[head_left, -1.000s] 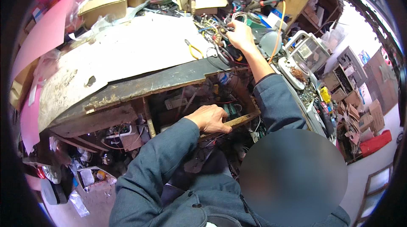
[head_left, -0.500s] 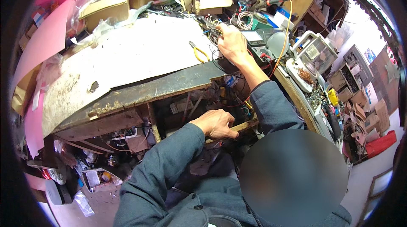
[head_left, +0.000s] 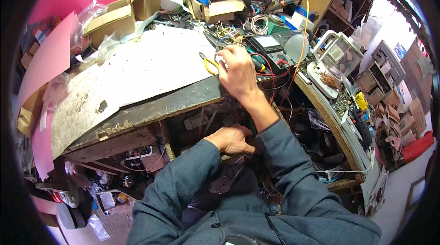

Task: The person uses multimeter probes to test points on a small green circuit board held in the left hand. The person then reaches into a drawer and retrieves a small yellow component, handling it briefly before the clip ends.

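Note:
My right hand [head_left: 238, 72] is over the near right corner of the workbench, its fingers curled together; whatever they hold, if anything, is hidden. Just left of its fingertips lie pliers with yellow handles [head_left: 210, 65] on a white sheet [head_left: 151, 57]. To its right, a screwdriver with a yellow and dark handle [head_left: 258, 65] lies near a multimeter [head_left: 270, 48] with red and black leads. Lower down, my left hand [head_left: 233, 139] rests by the open space under the benchtop, thumb and forefinger apart, nothing visible between them. Its other fingers are partly hidden.
Loose wires [head_left: 231, 32] and a white cable coil [head_left: 259, 24] are behind the multimeter. An orange cord [head_left: 306, 29] hangs from a soldering iron [head_left: 292, 0]. A clear-sided device [head_left: 337, 57] stands at right. Cardboard boxes [head_left: 110, 20] line the back left. The benchtop edge [head_left: 169, 105] is worn.
My right hand has drawn back from the wires beside the multimeter toward the bench's near edge, close to the pliers. My left hand has stayed about where it was.

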`<state>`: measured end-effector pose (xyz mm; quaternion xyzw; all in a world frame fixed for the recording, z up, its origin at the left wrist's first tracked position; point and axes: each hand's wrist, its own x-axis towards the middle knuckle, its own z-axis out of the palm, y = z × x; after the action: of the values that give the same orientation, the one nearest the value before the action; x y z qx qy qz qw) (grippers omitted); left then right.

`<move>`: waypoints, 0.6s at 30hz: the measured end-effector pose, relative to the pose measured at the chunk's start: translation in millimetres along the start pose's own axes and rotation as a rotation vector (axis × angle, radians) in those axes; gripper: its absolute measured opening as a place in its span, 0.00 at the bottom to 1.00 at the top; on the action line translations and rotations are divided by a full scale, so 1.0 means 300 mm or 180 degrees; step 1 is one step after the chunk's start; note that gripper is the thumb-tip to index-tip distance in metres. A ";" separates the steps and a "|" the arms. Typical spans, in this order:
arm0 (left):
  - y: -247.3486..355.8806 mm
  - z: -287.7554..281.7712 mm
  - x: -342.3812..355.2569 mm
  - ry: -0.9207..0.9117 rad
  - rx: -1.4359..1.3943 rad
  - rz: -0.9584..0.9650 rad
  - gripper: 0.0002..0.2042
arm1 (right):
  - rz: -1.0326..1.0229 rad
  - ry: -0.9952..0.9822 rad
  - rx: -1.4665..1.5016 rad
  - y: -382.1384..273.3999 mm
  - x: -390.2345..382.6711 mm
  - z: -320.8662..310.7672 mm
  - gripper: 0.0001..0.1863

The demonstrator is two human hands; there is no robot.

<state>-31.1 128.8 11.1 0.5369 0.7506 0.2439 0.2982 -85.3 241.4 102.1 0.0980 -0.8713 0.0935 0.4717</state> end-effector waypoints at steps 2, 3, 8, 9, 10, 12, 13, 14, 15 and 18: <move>-0.064 0.052 0.034 0.0294 -0.0343 0.0723 0.30 | 0.0061 0.0188 0.0476 -0.080 -0.074 -0.041 0.09; -0.096 0.076 0.047 0.0440 -0.0511 0.1083 0.30 | 0.0125 0.0146 0.0658 -0.112 -0.117 -0.060 0.09; -0.058 0.053 0.035 0.0407 -0.0502 0.0942 0.25 | 0.0503 -0.0135 0.0940 -0.098 -0.344 -0.184 0.10; -0.024 0.026 0.018 0.0315 -0.0324 0.0634 0.25 | 0.0604 -0.0328 0.0907 -0.084 -0.376 -0.215 0.10; -0.029 0.031 0.016 0.0503 -0.0284 0.0526 0.26 | 0.0870 -0.0491 0.0919 -0.079 -0.401 -0.244 0.09; 0.002 0.008 0.008 0.0227 0.0128 0.0019 0.25 | 0.1251 -0.0691 0.0950 -0.037 -0.478 -0.255 0.08; 0.017 -0.002 -0.006 0.0243 0.0142 -0.0007 0.25 | 0.1381 -0.0785 0.0998 -0.032 -0.499 -0.255 0.08; 0.014 0.002 -0.009 0.0360 0.0219 0.0074 0.25 | 0.1497 -0.0994 0.0761 -0.033 -0.524 -0.263 0.07; 0.007 0.008 -0.011 0.0477 0.0295 0.0155 0.25 | 0.1465 -0.0886 0.0766 -0.034 -0.538 -0.256 0.07; 0.020 0.008 -0.034 0.0739 0.0588 0.0194 0.23 | 0.1409 -0.0679 0.0805 -0.051 -0.537 -0.243 0.07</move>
<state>-22.8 121.1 15.4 0.5528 0.7826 0.2431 0.1511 63.7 258.7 6.9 -0.0274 -0.8977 0.2915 0.3293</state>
